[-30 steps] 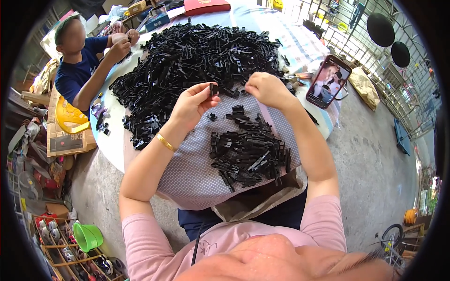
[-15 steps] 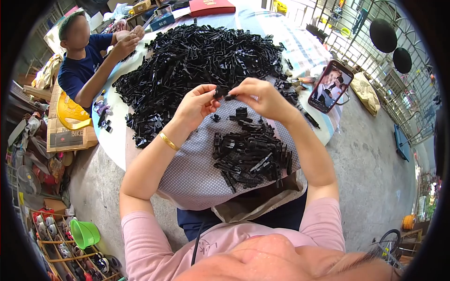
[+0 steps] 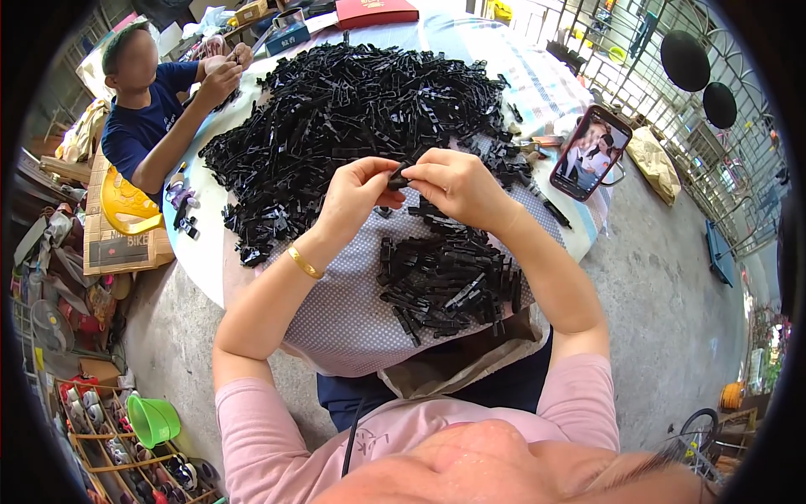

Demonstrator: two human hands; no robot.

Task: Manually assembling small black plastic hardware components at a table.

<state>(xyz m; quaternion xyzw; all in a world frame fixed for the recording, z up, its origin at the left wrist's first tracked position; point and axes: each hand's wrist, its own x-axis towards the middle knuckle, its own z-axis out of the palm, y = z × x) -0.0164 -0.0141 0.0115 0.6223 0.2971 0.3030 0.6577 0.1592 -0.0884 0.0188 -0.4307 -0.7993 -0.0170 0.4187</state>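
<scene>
Between my two hands I hold a small black plastic piece [image 3: 400, 177], much of it covered by the fingers. My left hand [image 3: 359, 190] pinches it from the left, a gold bangle on that wrist. From the right, my right hand [image 3: 454, 183] grips it with thumb and fingertips. Beyond the hands spreads a large heap of black plastic pieces [image 3: 336, 105]. Closer to me, below the right hand, lies a smaller pile of slim black pieces [image 3: 453, 281] on the dotted cloth [image 3: 336, 315].
A phone [image 3: 591, 154] showing a picture stands upright at the table's right. Across at the left, a person [image 3: 151, 109] in a dark blue shirt handles something small. A red box [image 3: 378, 13] sits at the far edge; a brown carton [image 3: 126, 248] is beside the table.
My hands have come closer together; the pieces held apart before now meet between my fingertips. The other person's hands have lowered slightly.
</scene>
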